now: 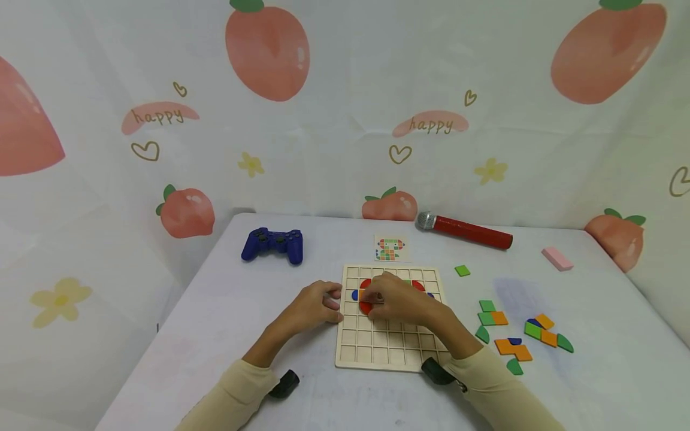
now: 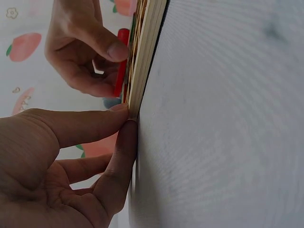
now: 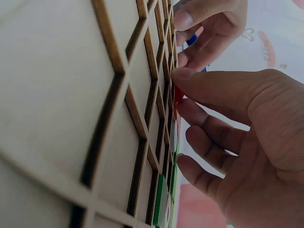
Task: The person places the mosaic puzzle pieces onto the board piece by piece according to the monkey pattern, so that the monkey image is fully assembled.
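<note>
A wooden grid board (image 1: 380, 356) lies on the table with a few coloured pieces set in its upper rows. My left hand (image 1: 314, 304) pinches the board's left edge between thumb and finger, clearest in the left wrist view. Over the board's upper left squares, my right hand (image 1: 399, 301) pinches a red rounded piece (image 2: 122, 61), which stands tilted against the grid in the left wrist view. Beside it sit a blue piece (image 1: 354, 295) and another red piece (image 1: 366, 282). A green piece (image 3: 160, 202) lies in the grid in the right wrist view.
A pattern card (image 1: 392, 248) lies behind the board. At the back are a blue game controller (image 1: 273, 243) and a red microphone (image 1: 469, 231). To the right lie several loose green, orange and blue pieces (image 1: 505, 346) and a pink block (image 1: 557, 258).
</note>
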The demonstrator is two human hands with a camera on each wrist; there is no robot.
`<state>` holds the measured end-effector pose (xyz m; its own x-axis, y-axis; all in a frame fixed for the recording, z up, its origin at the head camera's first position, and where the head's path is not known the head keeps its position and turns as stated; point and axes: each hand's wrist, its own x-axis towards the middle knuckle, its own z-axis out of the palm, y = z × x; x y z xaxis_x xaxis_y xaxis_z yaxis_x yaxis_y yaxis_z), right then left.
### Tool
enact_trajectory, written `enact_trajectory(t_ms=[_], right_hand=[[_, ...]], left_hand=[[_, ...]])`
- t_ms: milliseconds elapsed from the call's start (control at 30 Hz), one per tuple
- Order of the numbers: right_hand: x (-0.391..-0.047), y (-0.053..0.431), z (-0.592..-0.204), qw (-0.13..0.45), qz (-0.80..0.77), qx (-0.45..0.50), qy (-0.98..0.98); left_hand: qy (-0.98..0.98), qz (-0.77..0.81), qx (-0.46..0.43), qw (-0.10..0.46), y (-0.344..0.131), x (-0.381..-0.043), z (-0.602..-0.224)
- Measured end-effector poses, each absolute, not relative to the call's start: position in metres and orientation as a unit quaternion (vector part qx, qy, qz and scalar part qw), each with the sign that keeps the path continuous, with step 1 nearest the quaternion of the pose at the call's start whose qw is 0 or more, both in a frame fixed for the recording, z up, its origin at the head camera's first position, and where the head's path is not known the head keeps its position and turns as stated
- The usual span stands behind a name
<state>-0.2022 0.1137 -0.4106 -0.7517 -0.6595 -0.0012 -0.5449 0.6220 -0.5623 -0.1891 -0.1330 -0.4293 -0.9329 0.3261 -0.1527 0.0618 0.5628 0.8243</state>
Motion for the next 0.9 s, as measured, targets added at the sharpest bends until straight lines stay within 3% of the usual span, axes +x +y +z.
enact_trajectory(t_ms=[900], right_hand=[[-0.2060,0.1091,-0.4113,0.106,-0.270,-0.323,0.901]], left_hand=[[0.872,0.454,0.104,0.149,-0.1319,-0.1894,-0.4295]])
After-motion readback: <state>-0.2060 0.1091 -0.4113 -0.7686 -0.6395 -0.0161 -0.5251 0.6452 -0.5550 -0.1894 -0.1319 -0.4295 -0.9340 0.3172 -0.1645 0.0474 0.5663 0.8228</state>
